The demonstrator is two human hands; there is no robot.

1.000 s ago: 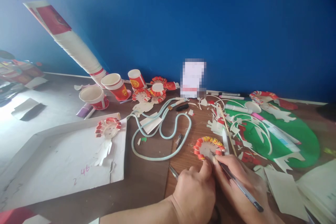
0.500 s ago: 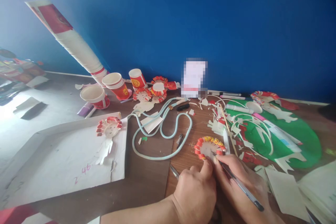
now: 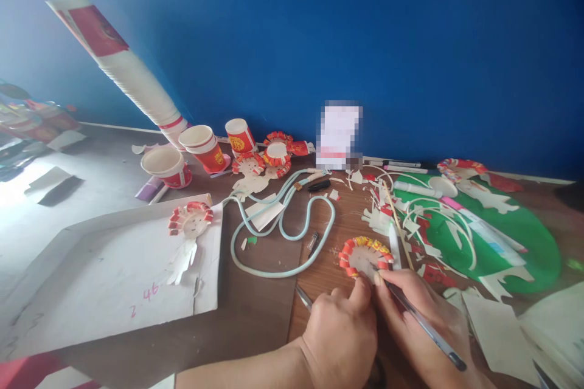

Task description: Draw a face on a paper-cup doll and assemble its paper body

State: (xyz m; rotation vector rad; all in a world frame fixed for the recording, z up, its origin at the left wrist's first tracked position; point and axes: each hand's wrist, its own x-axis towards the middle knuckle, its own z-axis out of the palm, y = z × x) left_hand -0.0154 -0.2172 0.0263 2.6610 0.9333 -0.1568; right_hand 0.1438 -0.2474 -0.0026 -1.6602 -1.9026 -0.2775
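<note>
My right hand (image 3: 426, 316) is closed round a grey pen (image 3: 426, 325), its tip on the pale middle of a paper-cup cutout (image 3: 365, 257). Curled red and yellow strips ring that cutout. My left hand (image 3: 340, 328) is closed at the cutout's near edge, its thumb and fingers pressed there; the part under the fingers is hidden. A pointed metal blade (image 3: 304, 298) sticks out beside my left hand, the rest of it covered. A similar cutout with a drawn face (image 3: 196, 225) and white body lies on a white board (image 3: 104, 285) to the left.
A light blue cord (image 3: 274, 272) loops across the table's middle. Red and white paper cups (image 3: 203, 146) and a leaning cup stack (image 3: 141, 85) stand by the blue wall (image 3: 387, 42). Paper scraps and markers (image 3: 490, 231) cover a green sheet (image 3: 538, 249) at right.
The pen tip has shifted slightly right on the cutout, and the pen's back end has dipped a little. Both hands keep their holds; the whole view has drifted slightly.
</note>
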